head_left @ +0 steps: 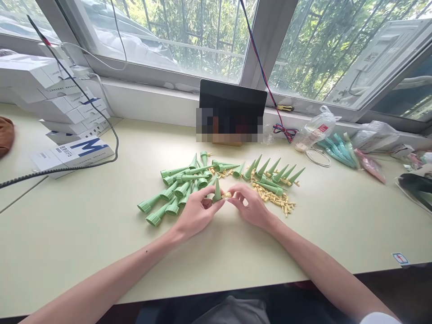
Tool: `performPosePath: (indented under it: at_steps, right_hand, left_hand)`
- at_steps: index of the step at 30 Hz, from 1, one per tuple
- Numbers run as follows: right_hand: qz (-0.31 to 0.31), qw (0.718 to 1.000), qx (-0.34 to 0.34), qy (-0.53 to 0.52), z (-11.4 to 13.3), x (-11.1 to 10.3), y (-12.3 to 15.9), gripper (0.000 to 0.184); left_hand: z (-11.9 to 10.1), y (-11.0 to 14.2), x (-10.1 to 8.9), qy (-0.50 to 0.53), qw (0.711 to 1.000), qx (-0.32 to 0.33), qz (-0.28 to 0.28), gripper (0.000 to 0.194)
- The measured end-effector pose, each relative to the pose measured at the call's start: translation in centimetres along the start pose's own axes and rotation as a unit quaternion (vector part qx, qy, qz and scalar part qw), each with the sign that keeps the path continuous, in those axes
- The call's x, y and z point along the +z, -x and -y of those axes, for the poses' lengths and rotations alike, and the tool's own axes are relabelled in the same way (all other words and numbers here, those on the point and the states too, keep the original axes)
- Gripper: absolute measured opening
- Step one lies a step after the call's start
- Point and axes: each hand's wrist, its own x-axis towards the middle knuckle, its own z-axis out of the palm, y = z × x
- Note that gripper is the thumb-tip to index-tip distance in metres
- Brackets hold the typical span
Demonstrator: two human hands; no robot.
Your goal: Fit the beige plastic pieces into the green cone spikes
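Observation:
My left hand (199, 209) is closed around a green plastic watering spike (217, 190), its pointed tip up. Thumb and fingers of my right hand (249, 204) pinch a small yellow plastic valve (227, 195) at the side of that spike; whether it is seated in the spike, I cannot tell. Left of my hands lies a heap of green spikes (182, 186) with ribbed, hollow ends. Beyond my right hand, several spikes (278, 174) with yellow pieces on them lie in a row, and a scatter of loose yellow valves (275, 198) is beside them.
A dark screen (232, 101) stands at the back by the window. White boxes (70, 103) are stacked at the left, with a black coiled cable (101, 164) across them. Plastic bags (317, 128), teal packets (340, 150) and a red-blue wire (285, 131) lie back right.

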Motion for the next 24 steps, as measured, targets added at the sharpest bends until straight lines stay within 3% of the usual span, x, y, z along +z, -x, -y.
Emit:
performPosePath:
  at_steps: [12,24]
  right_hand:
    - [0.016,1.0,-0.012,0.01,-0.12,-0.09,-0.03,0.009]
    - [0.052,0.998,-0.022,0.03,-0.36,-0.17,0.19,0.022]
  left_hand:
    - [-0.01,0.06,-0.11,-0.016,1.0,-0.006,0.018,0.021]
    - [-0.05,0.09,-0.03,-0.02,0.999,0.003,0.026,0.012]
